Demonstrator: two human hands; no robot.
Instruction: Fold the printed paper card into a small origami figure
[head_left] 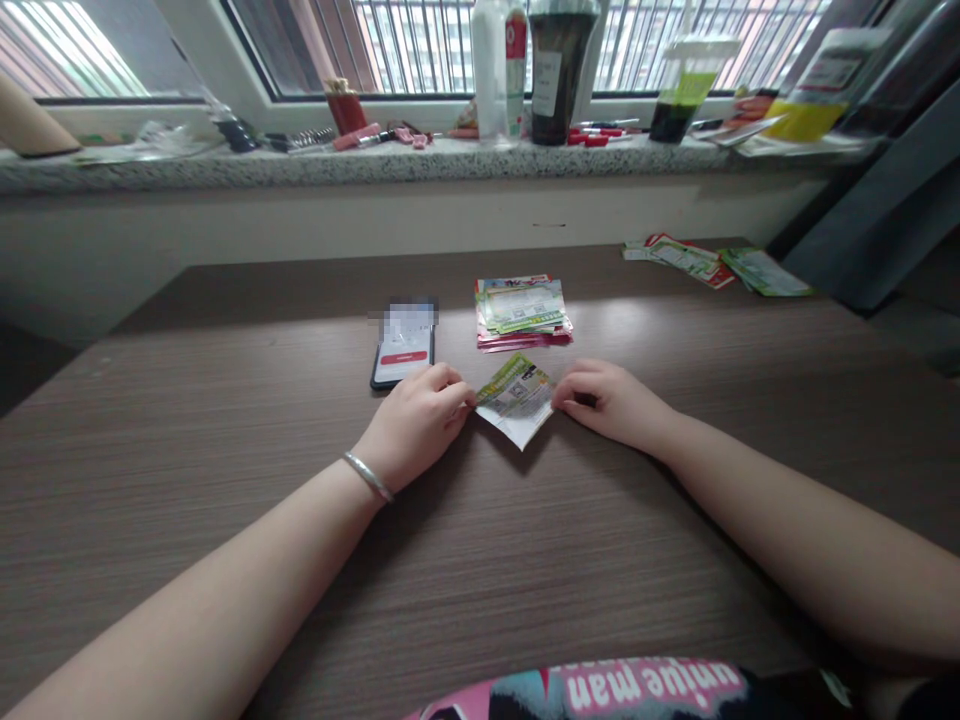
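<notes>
A small printed paper sheet (517,398), green, white and yellow with a square code on it, is held between my two hands just over the table. My left hand (427,408), with a silver bangle at the wrist, pinches its left corner. Thumb and finger of my right hand (606,398) close on the opposite corner. The sheet's near corner points toward me. Just beyond it lies a stack of similar printed sheets (523,308) with red and green edges. Close behind my left hand is a phone (405,345) with a lit screen, partly blurred out.
More printed leaflets (690,260) lie fanned out at the table's far right. Behind the brown table (480,580) runs a granite windowsill (375,168) crowded with a dark lidded cup (561,75), a clear bottle (491,75), a green drink cup (682,95), pens and small items.
</notes>
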